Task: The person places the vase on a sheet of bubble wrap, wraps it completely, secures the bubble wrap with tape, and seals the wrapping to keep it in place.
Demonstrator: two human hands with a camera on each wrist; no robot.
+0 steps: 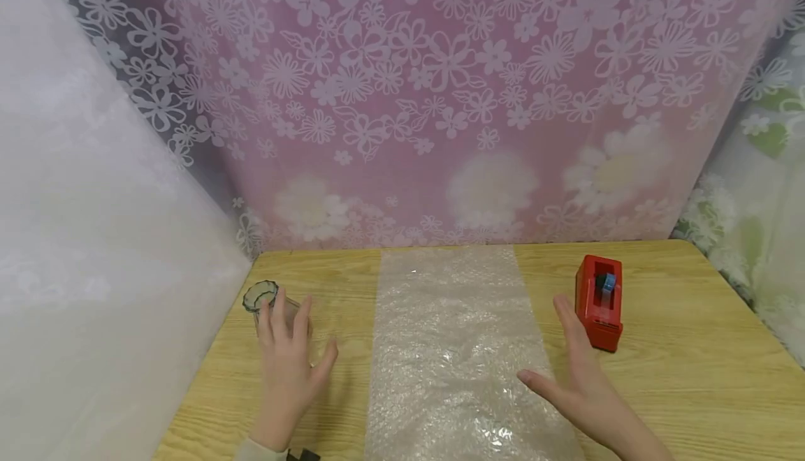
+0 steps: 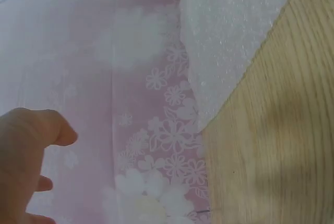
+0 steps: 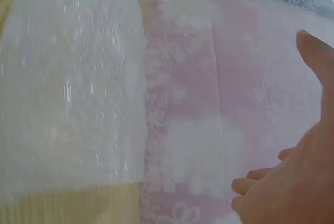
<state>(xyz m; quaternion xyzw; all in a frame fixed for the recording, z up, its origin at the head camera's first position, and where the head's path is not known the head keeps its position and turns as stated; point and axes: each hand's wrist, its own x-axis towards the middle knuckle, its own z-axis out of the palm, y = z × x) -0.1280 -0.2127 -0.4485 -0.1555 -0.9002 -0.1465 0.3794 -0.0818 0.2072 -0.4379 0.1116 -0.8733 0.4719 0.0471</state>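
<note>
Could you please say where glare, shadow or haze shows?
Head: sharp glare on the clear, crinkled plastic sheet, soft shadow beside the left hand; left wrist: the pink, white-flowered curtain looks hazy and washed out; right wrist: streaky highlights on the sheet.

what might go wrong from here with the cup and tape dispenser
The left hand overlaps the clear cup in the head view, so a careless nudge might tip it. The right hand is near the red tape dispenser and could bump it. The bubble wrap might slide if brushed.
</note>
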